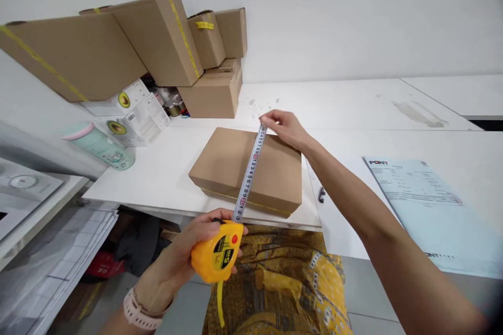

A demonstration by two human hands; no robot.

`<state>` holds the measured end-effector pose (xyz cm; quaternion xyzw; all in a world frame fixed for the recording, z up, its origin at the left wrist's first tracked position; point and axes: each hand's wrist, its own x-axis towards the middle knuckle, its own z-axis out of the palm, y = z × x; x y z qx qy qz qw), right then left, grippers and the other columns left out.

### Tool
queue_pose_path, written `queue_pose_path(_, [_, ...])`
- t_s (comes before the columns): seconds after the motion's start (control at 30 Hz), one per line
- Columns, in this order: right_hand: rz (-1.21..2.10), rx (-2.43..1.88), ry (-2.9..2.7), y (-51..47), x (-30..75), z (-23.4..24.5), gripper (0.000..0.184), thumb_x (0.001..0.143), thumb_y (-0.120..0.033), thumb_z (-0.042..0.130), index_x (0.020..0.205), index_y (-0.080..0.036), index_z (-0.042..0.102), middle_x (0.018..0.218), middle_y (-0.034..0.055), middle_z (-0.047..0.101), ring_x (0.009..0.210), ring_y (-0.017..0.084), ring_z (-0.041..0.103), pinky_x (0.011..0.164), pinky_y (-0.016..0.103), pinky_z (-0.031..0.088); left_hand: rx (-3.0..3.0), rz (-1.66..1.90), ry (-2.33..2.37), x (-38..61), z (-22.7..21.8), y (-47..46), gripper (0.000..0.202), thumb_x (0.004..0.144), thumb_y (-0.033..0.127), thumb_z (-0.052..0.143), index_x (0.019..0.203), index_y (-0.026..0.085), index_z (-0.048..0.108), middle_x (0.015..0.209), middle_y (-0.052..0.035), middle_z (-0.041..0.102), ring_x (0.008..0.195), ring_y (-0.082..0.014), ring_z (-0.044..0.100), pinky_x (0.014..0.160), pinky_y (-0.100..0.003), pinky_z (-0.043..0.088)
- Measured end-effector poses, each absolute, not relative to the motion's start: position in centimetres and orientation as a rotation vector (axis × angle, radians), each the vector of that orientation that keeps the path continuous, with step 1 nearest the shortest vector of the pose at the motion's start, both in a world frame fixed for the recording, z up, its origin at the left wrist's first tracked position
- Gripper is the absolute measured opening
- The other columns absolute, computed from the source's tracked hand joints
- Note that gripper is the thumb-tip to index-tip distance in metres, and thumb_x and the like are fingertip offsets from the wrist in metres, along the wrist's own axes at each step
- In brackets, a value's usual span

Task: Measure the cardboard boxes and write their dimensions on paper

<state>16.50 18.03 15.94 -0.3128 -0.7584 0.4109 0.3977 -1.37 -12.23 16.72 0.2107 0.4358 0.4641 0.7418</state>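
Note:
A closed brown cardboard box (220,162) lies on the white table before me. My left hand (196,241) is wrapped round the yellow case of a tape measure (214,259), marked 5m, just off the table's front edge. From it the silver blade (247,180) runs out across the box's top, numbers facing up. At the box's far edge, my right hand (285,128) pinches the blade's end between thumb and fingers. A yellow strap (220,303) hangs below the case.
Several cardboard boxes (212,94) are stacked at the back left, beside white avocado-print boxes (135,115). A mint-green bottle (104,146) stands nearby. Right of the box are a white sheet (338,220), a small black object (322,195) and a bluish printed form (428,209).

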Motion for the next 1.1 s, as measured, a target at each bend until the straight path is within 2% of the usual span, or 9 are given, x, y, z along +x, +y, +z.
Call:
queue_pose_path(0.13, [0.83, -0.764, -1.452, 15.6, 19.4, 15.9, 0.038, 0.091, -0.058, 0.057, 0.094, -0.023, 0.07, 0.095, 0.0058, 0.071, 0.09, 0.02, 0.066, 0.081, 0.038, 0.055, 0.524, 1.308, 1.09, -2.8, 18.1, -14.2, 0.046, 0.072, 0.036, 0.081, 0.112, 0.017, 0.071, 0.127, -0.0154, 0.068, 0.083, -0.029, 0.074, 0.066, -0.038, 0.065])
queue_pose_path(0.33, [0.774, -1.015, -1.373, 6.3, 25.1, 8.4, 0.04, 0.099, -0.052, 0.044, 0.119, -0.025, 0.067, 0.095, 0.0062, 0.067, 0.072, 0.017, 0.063, 0.064, 0.035, 0.057, 0.671, 1.72, 1.375, -7.0, 15.3, -13.1, 0.051, 0.056, 0.036, 0.09, 0.101, 0.017, 0.075, 0.152, -0.0136, 0.05, 0.079, -0.0281, 0.075, 0.062, -0.039, 0.067])
queue_pose_path(0.43, [0.655, -0.897, -1.639, 2.7, 25.7, 4.7, 0.052, 0.097, -0.051, 0.049, 0.147, -0.038, 0.045, 0.149, 0.0119, 0.044, 0.082, 0.017, 0.065, 0.068, 0.04, 0.059, 0.652, 1.667, 1.372, -8.7, 12.8, -11.2, 0.05, 0.053, 0.032, 0.09, 0.097, 0.016, 0.073, 0.125, -0.0134, 0.07, 0.075, -0.0287, 0.075, 0.062, -0.042, 0.066])
queue_pose_path(0.53, [0.544, -0.747, -1.871, 1.6, 24.8, 4.0, 0.071, 0.092, -0.057, 0.055, 0.156, -0.041, 0.027, 0.166, 0.0121, 0.018, 0.105, 0.026, 0.065, 0.077, 0.046, 0.059, 0.652, 1.576, 1.302, -9.4, 11.6, -9.9, 0.056, 0.051, 0.034, 0.091, 0.1, 0.015, 0.071, 0.088, -0.0099, 0.076, 0.076, -0.033, 0.075, 0.063, -0.046, 0.066])
queue_pose_path(0.63, [0.449, -0.784, -1.845, 2.6, 23.8, 5.8, 0.065, 0.09, -0.054, 0.06, 0.148, -0.036, 0.038, 0.162, 0.0118, 0.027, 0.137, 0.036, 0.046, 0.097, 0.057, 0.051, 0.719, 1.527, 1.223, -9.5, 12.5, -9.4, 0.059, 0.051, 0.037, 0.09, 0.102, 0.015, 0.07, 0.086, -0.0115, 0.076, 0.077, -0.0355, 0.075, 0.062, -0.048, 0.065])
queue_pose_path(0.73, [0.475, -0.922, -1.71, 4.8, 23.2, 8.8, 0.048, 0.091, -0.05, 0.059, 0.134, -0.03, 0.05, 0.15, 0.0122, 0.044, 0.138, 0.033, 0.045, 0.107, 0.059, 0.042, 0.79, 1.525, 1.161, -9.6, 14.4, -8.8, 0.057, 0.057, 0.042, 0.087, 0.105, 0.015, 0.071, 0.091, -0.0131, 0.075, 0.079, -0.0368, 0.075, 0.063, -0.051, 0.065])
queue_pose_path(0.87, [0.634, -1.093, -1.679, 8.4, 22.5, 12.7, 0.045, 0.091, -0.06, 0.055, 0.122, -0.028, 0.056, 0.124, 0.0096, 0.063, 0.109, 0.029, 0.06, 0.091, 0.051, 0.05, 0.853, 1.598, 1.171, -8.7, 16.9, -7.4, 0.056, 0.055, 0.039, 0.089, 0.102, 0.014, 0.071, 0.1, -0.0124, 0.075, 0.079, -0.034, 0.075, 0.067, -0.047, 0.066])
queue_pose_path(0.97, [0.596, -1.081, -1.747, 10.6, 21.9, 14.6, 0.042, 0.089, -0.064, 0.056, 0.108, -0.028, 0.062, 0.118, 0.0083, 0.064, 0.112, 0.03, 0.055, 0.088, 0.048, 0.05, 0.866, 1.665, 1.253, -6.9, 17.7, -7.7, 0.052, 0.055, 0.037, 0.089, 0.099, 0.016, 0.072, 0.118, -0.0122, 0.071, 0.077, -0.0296, 0.075, 0.065, -0.04, 0.066])
queue_pose_path(1.1, [0.601, -0.976, -1.807, 12.7, 21.3, 15.9, 0.034, 0.091, -0.057, 0.057, 0.103, -0.026, 0.064, 0.116, 0.0077, 0.063, 0.11, 0.028, 0.055, 0.087, 0.045, 0.048, 0.89, 1.725, 1.332, -2.7, 16.6, -10.2, 0.054, 0.061, 0.045, 0.087, 0.107, 0.021, 0.073, 0.153, -0.0114, 0.048, 0.079, -0.0282, 0.074, 0.058, -0.036, 0.065])
